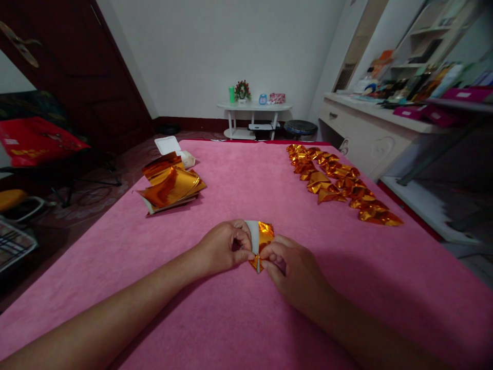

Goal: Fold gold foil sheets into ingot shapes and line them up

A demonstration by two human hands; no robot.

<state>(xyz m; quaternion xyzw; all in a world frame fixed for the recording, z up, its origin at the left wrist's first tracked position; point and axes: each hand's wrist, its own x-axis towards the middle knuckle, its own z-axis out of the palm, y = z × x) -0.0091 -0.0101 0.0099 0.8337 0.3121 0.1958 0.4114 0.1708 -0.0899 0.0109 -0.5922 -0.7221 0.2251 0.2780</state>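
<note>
A partly folded sheet of gold foil paper [265, 234] lies between my hands, with its pale back showing on the left and shiny gold on the right. Its near end is folded into a small point. My left hand [227, 244] pinches the left edge of that folded end between thumb and fingers. From the right, my right hand [292, 270] pinches the opposite edge, thumb toward me. Fingers cover parts of both sides of the paper. A loose stack of flat gold foil sheets [173, 187] sits at the left, and rows of folded gold foil pieces [319, 180] lie at the right.
Pink cloth [239, 180] covers the surface under my hands. Behind the foil stack is an open white box [167, 145]. Farther off stand a small white table [254, 107] and a round stool [300, 127]. A white dresser [365, 131] borders the right side.
</note>
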